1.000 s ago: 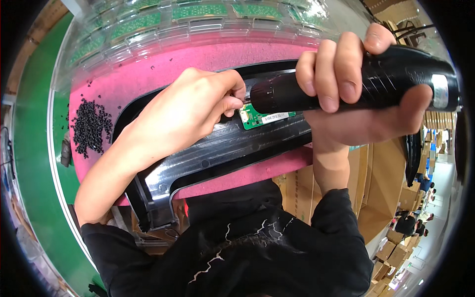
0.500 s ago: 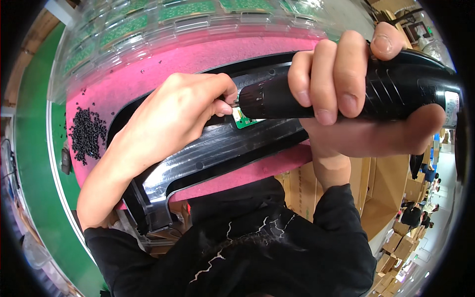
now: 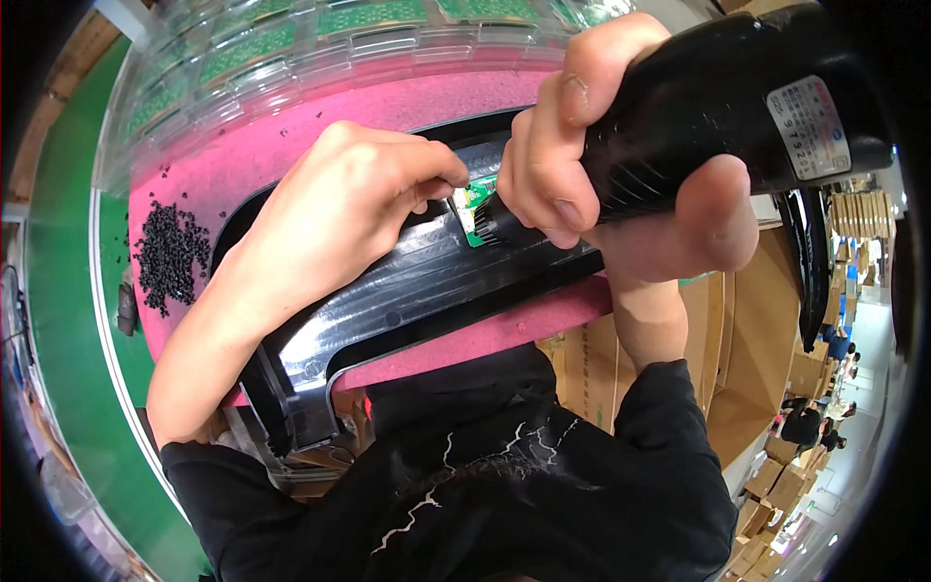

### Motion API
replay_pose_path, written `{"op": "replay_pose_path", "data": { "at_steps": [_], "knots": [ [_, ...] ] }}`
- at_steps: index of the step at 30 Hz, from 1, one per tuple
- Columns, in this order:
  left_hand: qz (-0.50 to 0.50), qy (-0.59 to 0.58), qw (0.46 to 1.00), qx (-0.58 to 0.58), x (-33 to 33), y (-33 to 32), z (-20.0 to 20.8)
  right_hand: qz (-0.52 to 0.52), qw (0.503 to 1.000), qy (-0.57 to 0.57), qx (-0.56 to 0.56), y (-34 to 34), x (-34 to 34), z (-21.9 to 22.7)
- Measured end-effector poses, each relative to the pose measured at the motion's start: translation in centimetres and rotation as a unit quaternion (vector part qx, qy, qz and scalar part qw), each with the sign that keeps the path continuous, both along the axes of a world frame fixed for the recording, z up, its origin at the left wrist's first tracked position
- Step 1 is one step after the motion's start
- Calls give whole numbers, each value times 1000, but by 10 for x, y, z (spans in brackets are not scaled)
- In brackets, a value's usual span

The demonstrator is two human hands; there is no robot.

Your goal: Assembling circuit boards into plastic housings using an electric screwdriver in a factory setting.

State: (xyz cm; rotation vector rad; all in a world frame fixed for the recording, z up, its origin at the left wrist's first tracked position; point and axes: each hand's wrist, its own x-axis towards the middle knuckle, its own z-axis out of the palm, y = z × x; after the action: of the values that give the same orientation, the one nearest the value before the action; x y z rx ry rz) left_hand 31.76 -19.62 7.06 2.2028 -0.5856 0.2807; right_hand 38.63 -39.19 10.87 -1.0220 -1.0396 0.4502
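Observation:
A black electric screwdriver (image 3: 722,107) is gripped in my right hand (image 3: 567,136), its front end angled down and left over a small green circuit board (image 3: 476,239). That board sits in a long, glossy black plastic housing (image 3: 417,286). Thumb and fingertips of my left hand (image 3: 344,204) are pinched together at the board's left edge; whatever they hold is too small or hidden to make out. The screwdriver's front end covers part of the board, and its bit tip cannot be made out.
Under the housing lies a pink mat (image 3: 252,150), with a heap of small black screws (image 3: 170,257) at its left. Clear plastic trays (image 3: 369,47) with green circuit boards stand along the far side. An open cardboard box (image 3: 747,373) is at the near right.
My right hand has tipped the screwdriver, its rear end rising and its body coming closer to view. More of the board shows now. My left hand has barely moved.

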Motion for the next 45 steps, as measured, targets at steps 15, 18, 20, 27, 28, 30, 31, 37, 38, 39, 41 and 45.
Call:
{"op": "replay_pose_path", "data": {
  "at_steps": [15, 18, 20, 27, 28, 30, 31, 37, 38, 39, 41, 45],
  "knots": [
    [24, 43, 998, 37, -4, 3, -2, -5, 997, 16, -78, -1, -2, 5],
    [27, 57, 996, 57, -3, 3, 2, -81, 990, 53, -102, 2, -23, 12],
    [34, 81, 993, 80, -4, 2, 2, -106, 987, 94, -81, 4, -27, 9],
    [44, 2, 999, 28, -7, -3, -1, -63, 993, 61, -74, 8, -19, 1],
    [38, 1, 999, 24, -8, -3, -1, -55, 995, 52, -72, 9, -17, 0],
    [35, -2, 999, 31, -9, -1, -1, -39, 996, 36, -67, 11, -14, -3],
    [30, -3, 999, 37, -9, -1, 0, -32, 997, 27, -65, 11, -13, -4],
    [-1, 9, 997, 72, -5, 2, -7, -13, 993, 34, -114, 3, -14, 2],
    [-4, 10, 997, 73, -6, 2, -6, -15, 993, 35, -113, 2, -16, 3],
    [-17, 44, 995, 88, -7, 4, -4, -50, 993, 31, -103, 1, -19, 4],
    [-34, 80, 991, 103, -8, 3, -3, -53, 995, -24, -84, -7, -8, 2],
    [-59, 52, 994, 77, -6, -4, 0, 9, 999, -50, -8, -18, 12, 4]
  ]
}}
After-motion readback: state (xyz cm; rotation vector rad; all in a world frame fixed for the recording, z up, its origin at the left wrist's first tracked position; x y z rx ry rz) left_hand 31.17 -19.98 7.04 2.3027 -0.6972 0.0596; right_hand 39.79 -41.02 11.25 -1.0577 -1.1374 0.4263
